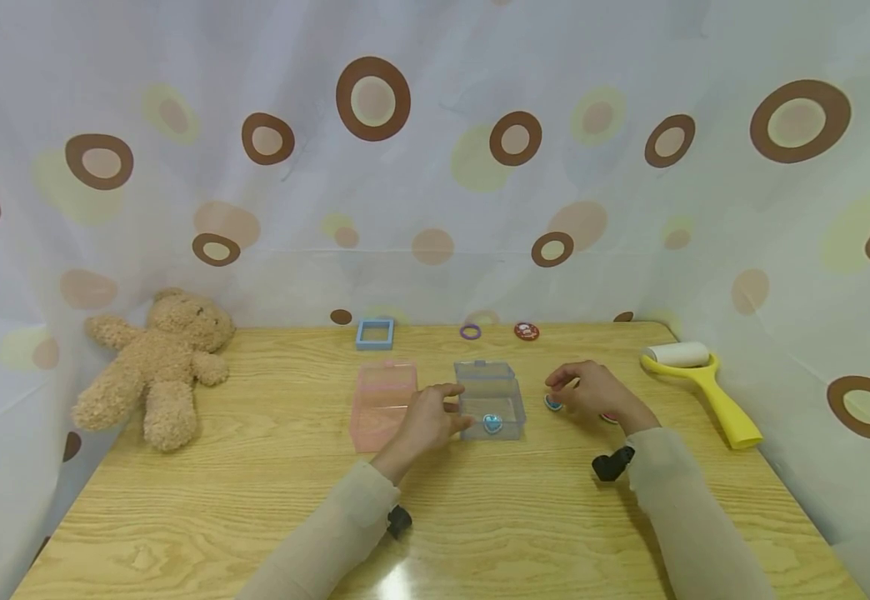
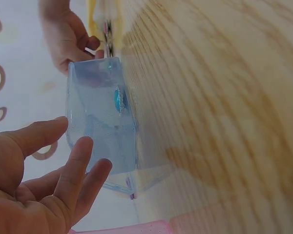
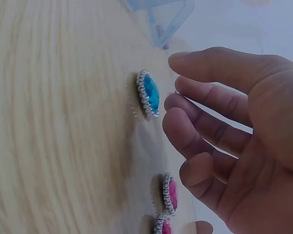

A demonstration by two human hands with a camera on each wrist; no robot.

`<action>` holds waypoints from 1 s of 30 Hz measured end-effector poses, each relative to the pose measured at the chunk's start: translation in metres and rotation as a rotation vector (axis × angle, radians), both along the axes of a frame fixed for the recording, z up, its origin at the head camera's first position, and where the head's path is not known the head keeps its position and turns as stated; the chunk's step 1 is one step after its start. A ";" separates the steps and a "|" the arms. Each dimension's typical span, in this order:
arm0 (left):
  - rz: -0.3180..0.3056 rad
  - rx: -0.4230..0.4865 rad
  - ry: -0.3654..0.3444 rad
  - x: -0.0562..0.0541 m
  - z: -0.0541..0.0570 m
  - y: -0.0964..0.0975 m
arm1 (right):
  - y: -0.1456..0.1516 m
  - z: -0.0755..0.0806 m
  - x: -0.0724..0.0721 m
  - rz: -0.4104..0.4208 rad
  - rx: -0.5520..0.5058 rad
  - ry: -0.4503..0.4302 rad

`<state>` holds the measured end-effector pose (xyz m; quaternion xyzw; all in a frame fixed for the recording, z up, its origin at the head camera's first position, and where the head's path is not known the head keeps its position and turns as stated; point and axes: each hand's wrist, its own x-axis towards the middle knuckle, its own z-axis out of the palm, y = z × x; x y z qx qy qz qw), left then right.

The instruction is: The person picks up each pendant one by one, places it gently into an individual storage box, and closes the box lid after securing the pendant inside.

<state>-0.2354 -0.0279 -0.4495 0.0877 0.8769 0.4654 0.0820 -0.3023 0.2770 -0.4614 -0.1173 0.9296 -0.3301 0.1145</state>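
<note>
A clear blue plastic box [image 1: 498,392] stands on the table with its lid raised at the back. Inside it lies a blue heart-shaped gem with a beaded silver rim [image 1: 492,423]. My left hand [image 1: 429,419] is at the box's left side, thumb and fingers spread; whether the fingertips touch the wall I cannot tell. My right hand [image 1: 592,392] hovers by a second blue gem [image 3: 149,94] on the table, fingers loosely bent and holding nothing. Two pink gems [image 3: 171,193] with silver rims lie near that hand, mostly hidden under it in the head view.
A pink transparent box [image 1: 378,417] sits left of the blue one, also open. Along the back edge lie a blue square frame [image 1: 375,334], a purple ring [image 1: 470,332] and a red round badge [image 1: 527,332]. A teddy bear [image 1: 165,367] is left, a yellow-handled lint roller [image 1: 720,400] right.
</note>
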 end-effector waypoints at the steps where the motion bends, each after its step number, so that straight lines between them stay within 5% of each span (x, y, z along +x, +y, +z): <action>1: 0.001 -0.002 0.003 0.000 0.000 0.000 | 0.001 -0.002 -0.001 -0.004 0.001 -0.006; 14: -0.009 -0.003 0.016 -0.001 0.000 -0.001 | 0.003 -0.012 -0.003 0.084 0.109 0.073; 30: 0.000 -0.016 0.008 -0.002 0.000 0.000 | 0.002 -0.012 -0.004 0.078 0.130 0.087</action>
